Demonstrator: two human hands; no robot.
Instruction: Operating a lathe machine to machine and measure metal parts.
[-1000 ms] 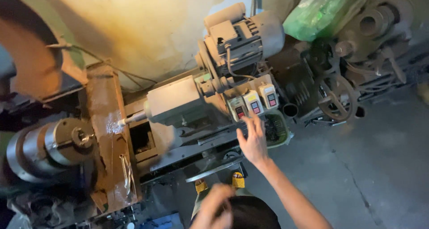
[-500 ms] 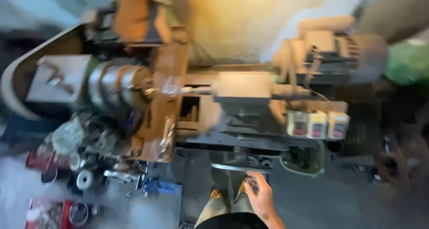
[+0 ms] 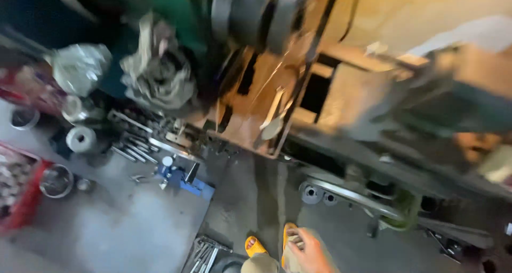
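One hand low over two yellow sandals, beside a blurred lathe

From nine o'clock: a red tray (image 3: 21,209), a white tape roll (image 3: 81,139), a crumpled grey rag (image 3: 157,75), a blue tool (image 3: 184,179). At six o'clock the right hand (image 3: 311,251) hangs with fingers (image 3: 296,240) loosely curled, grasping nothing, just over the two yellow sandals (image 3: 255,246), which point toward twelve. The lathe (image 3: 330,102) runs lengthwise from eleven to four. The left hand is out of view.

The person is wearing bright orange-yellow open sandals (image 3: 256,246), with bare toes showing at the front of each. Light khaki trouser legs (image 3: 261,263) are covering the legs above them. Of the hands, only one hand (image 3: 308,249) is showing at the bottom edge, bare, without glove, ring or sleeve.
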